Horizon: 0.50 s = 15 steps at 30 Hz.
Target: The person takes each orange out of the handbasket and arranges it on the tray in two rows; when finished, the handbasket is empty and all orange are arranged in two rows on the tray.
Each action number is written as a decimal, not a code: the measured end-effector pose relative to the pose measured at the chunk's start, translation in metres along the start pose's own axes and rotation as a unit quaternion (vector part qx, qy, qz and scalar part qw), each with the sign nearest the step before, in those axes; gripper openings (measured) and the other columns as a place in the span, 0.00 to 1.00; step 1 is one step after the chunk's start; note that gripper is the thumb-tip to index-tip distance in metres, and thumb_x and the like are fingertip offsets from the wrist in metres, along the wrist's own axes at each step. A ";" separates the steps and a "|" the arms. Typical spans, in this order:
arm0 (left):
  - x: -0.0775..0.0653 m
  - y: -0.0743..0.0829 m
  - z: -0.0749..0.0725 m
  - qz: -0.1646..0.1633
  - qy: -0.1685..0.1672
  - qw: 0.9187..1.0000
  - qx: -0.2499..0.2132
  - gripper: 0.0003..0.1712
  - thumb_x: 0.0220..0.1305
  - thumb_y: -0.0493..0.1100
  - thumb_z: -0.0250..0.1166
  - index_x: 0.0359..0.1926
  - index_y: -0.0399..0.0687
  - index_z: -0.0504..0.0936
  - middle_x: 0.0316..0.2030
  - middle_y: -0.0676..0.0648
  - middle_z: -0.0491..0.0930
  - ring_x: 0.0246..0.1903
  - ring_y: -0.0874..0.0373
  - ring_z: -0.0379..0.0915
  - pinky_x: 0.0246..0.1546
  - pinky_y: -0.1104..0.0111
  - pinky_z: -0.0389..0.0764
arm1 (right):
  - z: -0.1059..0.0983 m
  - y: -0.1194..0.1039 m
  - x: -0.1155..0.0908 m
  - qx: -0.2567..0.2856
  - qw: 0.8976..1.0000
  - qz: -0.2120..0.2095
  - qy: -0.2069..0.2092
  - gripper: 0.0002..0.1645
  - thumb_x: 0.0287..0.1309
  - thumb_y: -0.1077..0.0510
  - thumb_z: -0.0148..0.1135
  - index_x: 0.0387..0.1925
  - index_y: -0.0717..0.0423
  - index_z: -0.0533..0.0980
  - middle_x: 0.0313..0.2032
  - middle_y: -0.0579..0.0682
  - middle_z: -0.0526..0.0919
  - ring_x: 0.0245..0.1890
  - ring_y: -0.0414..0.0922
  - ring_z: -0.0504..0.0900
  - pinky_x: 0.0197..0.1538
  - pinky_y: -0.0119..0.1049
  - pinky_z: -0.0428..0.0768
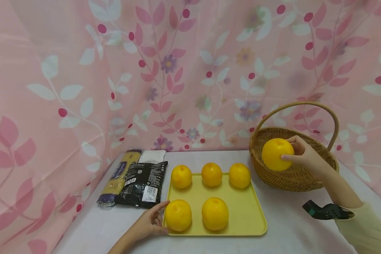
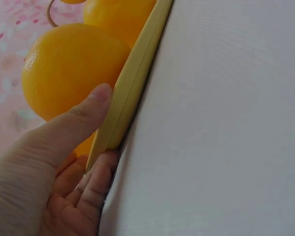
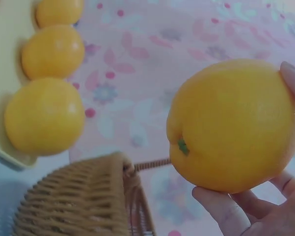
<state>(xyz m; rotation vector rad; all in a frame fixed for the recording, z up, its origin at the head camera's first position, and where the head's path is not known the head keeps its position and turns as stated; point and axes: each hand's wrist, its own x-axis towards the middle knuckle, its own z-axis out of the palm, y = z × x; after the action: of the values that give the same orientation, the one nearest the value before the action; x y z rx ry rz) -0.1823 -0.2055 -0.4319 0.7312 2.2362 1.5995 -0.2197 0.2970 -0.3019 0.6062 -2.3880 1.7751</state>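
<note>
My right hand [image 1: 304, 155] grips a large orange [image 1: 277, 154] above the wicker basket [image 1: 328, 165], thumb on one side and fingers on the other. In the right wrist view that orange [image 3: 230, 128] shows a small green stem mark. A yellow tray [image 1: 241, 211] carries several more: three along its back edge, such as the middle orange [image 1: 211, 174], and two at the front. With thumb on the rim and fingers curled beneath, my left hand [image 1: 147, 222] holds the tray's left edge beside the front-left orange [image 1: 178, 215]. The left wrist view shows this hand [image 2: 64, 162] close up.
Left of the tray lie a black package [image 1: 143, 183], a yellow and purple pack [image 1: 122, 173] and a white packet [image 1: 152, 156]. The basket's arched handle [image 1: 300, 104] rises at the right. Behind the white table [image 1: 89, 225] hangs a pink floral curtain [image 1: 190, 77].
</note>
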 end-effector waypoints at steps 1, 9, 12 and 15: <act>-0.001 0.000 0.000 -0.001 0.001 1.000 -0.003 0.47 0.43 0.33 0.71 0.62 0.27 0.55 0.27 0.41 0.73 0.23 0.63 0.67 0.24 0.74 0.73 | 0.004 -0.001 -0.002 0.004 1.000 -0.008 -0.004 0.18 0.54 0.71 0.54 0.44 0.53 0.63 0.40 0.45 0.77 0.35 0.44 0.78 0.36 0.35 0.77; -0.002 0.006 0.000 0.014 0.001 1.000 -0.001 0.46 0.44 0.33 0.71 0.61 0.25 0.56 0.32 0.40 0.72 0.23 0.63 0.67 0.24 0.74 0.73 | 0.033 0.008 -0.022 0.014 0.998 -0.045 -0.041 0.22 0.50 0.74 0.55 0.45 0.55 0.63 0.42 0.49 0.74 0.36 0.44 0.75 0.38 0.34 0.76; -0.001 0.003 0.000 0.021 -0.002 1.000 -0.003 0.46 0.44 0.32 0.70 0.61 0.25 0.55 0.31 0.39 0.72 0.23 0.63 0.67 0.24 0.74 0.73 | 0.041 0.012 -0.027 0.028 0.996 -0.066 -0.049 0.24 0.48 0.76 0.55 0.45 0.56 0.63 0.43 0.48 0.74 0.36 0.44 0.75 0.37 0.34 0.77; 0.001 -0.008 0.000 0.027 -0.001 1.000 -0.002 0.46 0.43 0.31 0.70 0.62 0.25 0.55 0.29 0.39 0.72 0.23 0.63 0.67 0.23 0.74 0.73 | 0.046 0.016 -0.031 0.051 0.993 -0.089 -0.061 0.25 0.47 0.77 0.55 0.46 0.58 0.63 0.43 0.49 0.73 0.36 0.44 0.75 0.37 0.35 0.77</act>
<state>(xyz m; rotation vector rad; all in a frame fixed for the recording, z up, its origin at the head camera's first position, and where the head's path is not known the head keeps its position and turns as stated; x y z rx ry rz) -0.1851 -0.2068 -0.4394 0.7987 2.2293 1.6252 -0.1901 0.2657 -0.3400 0.9350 -2.2458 1.8393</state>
